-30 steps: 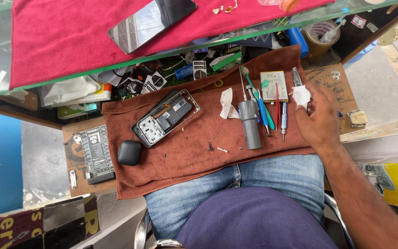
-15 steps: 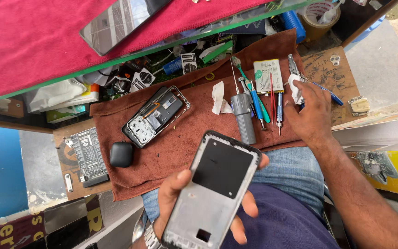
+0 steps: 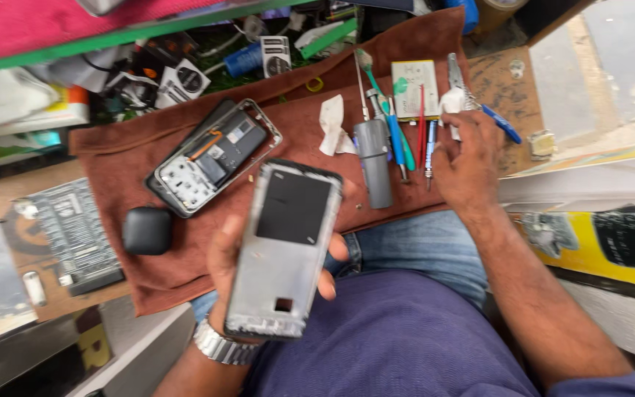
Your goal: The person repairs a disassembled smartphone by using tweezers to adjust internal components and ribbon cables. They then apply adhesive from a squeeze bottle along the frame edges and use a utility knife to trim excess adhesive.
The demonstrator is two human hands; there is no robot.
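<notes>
The grey phone frame [image 3: 282, 250] sits in the lower centre of the frame, gripped from beneath by the left hand [image 3: 233, 254], fingers curled round its edges. At right, the right hand [image 3: 468, 158] rests with fingers spread on the tools [image 3: 413, 140] on the brown cloth [image 3: 185, 257]. An opened phone [image 3: 211, 156] lies upper left of centre, a small black case [image 3: 147, 229] beside it.

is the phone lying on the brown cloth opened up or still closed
Opened up. The phone on the brown cloth has no back cover: its circuit boards and an orange ribbon cable lie exposed inside the metal frame.
</notes>
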